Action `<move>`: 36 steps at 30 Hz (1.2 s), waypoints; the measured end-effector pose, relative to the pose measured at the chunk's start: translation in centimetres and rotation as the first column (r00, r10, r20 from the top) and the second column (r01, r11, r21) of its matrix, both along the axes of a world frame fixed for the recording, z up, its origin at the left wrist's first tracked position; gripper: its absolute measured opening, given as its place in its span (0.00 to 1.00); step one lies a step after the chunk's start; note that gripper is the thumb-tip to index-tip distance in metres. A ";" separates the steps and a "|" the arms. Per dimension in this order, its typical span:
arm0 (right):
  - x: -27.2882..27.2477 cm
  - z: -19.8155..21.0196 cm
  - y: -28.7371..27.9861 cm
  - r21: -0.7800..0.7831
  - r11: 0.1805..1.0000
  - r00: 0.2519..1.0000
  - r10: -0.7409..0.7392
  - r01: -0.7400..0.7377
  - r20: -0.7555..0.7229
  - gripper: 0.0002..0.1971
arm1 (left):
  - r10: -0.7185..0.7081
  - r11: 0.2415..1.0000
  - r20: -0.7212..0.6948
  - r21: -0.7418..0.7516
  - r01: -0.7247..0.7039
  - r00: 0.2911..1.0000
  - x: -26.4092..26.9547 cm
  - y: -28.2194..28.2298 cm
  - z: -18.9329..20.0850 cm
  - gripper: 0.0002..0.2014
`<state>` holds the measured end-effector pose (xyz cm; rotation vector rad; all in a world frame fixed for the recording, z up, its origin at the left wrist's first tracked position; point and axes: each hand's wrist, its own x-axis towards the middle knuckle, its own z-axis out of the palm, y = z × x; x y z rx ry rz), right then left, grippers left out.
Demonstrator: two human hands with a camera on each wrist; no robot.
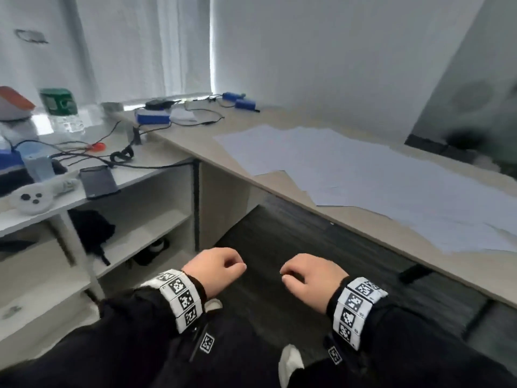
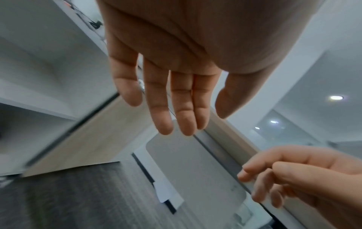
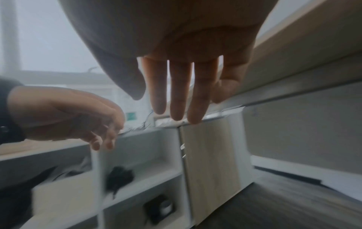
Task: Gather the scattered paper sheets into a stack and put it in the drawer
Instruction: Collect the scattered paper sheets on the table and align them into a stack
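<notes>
Several white paper sheets (image 1: pixel 349 169) lie spread and overlapping along the light wooden desk (image 1: pixel 279 191) on the right of the head view. My left hand (image 1: pixel 215 268) and right hand (image 1: pixel 307 275) hang side by side in the air below the desk's front edge, over the dark floor, well short of the sheets. Both hold nothing. In the left wrist view the left hand's fingers (image 2: pixel 162 108) hang relaxed and nearly straight. The right hand's fingers (image 3: pixel 178 93) look the same in its own view. No drawer is plainly visible.
A white shelf unit (image 1: pixel 145 208) stands at the left with cables, a dark phone (image 1: pixel 98 182), a bottle (image 1: pixel 60 109) and small devices on top. Blue boxes (image 1: pixel 152 117) and wires sit at the desk's far end. Dark floor (image 1: pixel 307 233) lies under the desk.
</notes>
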<state>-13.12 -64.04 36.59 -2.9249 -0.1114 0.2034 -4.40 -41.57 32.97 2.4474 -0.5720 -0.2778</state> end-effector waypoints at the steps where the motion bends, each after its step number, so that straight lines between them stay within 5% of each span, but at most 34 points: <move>1: -1.3 0.5 -1.5 0.027 0.999 0.999 -0.034 0.033 0.030 0.20 | -0.045 0.999 0.035 -0.028 0.046 0.998 -0.6 -1.3 0.8 0.08; 12: -10.7 3.1 -13.1 0.146 0.902 0.861 -0.432 0.407 0.268 0.23 | -0.366 0.875 0.303 -0.209 0.436 0.880 -1.7 -13.6 6.3 0.08; 15: -11.0 3.3 -15.6 0.140 0.847 0.784 -0.529 0.513 0.325 0.23 | -0.407 0.854 0.406 -0.148 0.498 0.818 -0.8 -16.8 6.5 0.06; 21: -8.7 3.1 -21.0 -0.007 0.748 0.731 -0.646 0.663 0.219 0.34 | -0.509 0.827 0.455 0.023 0.562 0.731 1.2 -25.4 5.9 0.25; 24: -7.9 2.7 -22.4 -0.085 0.734 0.737 -0.659 0.674 0.151 0.38 | -0.571 0.817 0.409 0.200 0.541 0.712 1.2 -29.4 6.2 0.36; 30: -8.5 2.2 -22.2 -0.132 0.786 0.795 -0.585 0.604 0.157 0.40 | -0.617 0.786 0.401 0.361 0.503 0.677 0.5 -31.5 5.6 0.41; 36: -10.0 2.5 -21.9 -0.015 0.870 0.831 -0.466 0.493 0.302 0.27 | -0.724 0.689 0.382 0.432 0.582 0.574 0.7 -31.2 5.4 0.49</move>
